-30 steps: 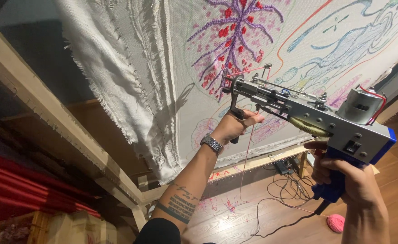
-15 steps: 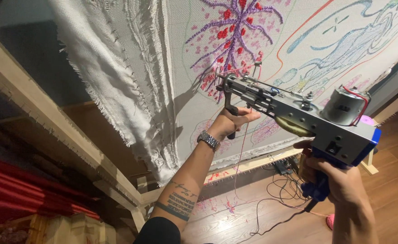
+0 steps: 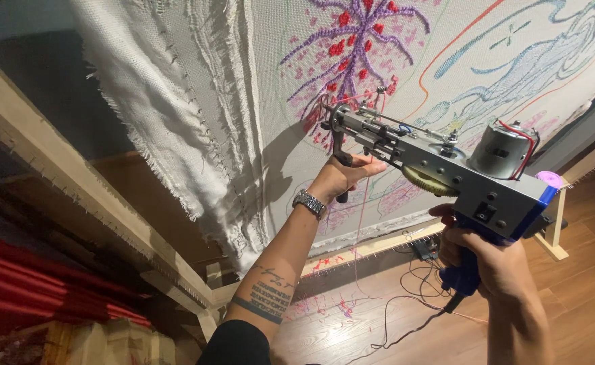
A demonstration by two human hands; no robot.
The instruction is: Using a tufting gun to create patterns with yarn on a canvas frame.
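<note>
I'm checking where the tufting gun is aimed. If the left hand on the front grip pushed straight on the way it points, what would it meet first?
Probably the stretched cloth. The left hand holds the front grip of the tufting gun, whose tip sits by the red and purple tufted flower. Depth is unclear, so the tip may already touch it.

At lower left we see red fabric (image 3: pixel 34 284) beneath a wooden frame beam (image 3: pixel 74 196); at lower right, black cables (image 3: pixel 412 270) sprawl across the wood floor (image 3: pixel 581 284).
</note>
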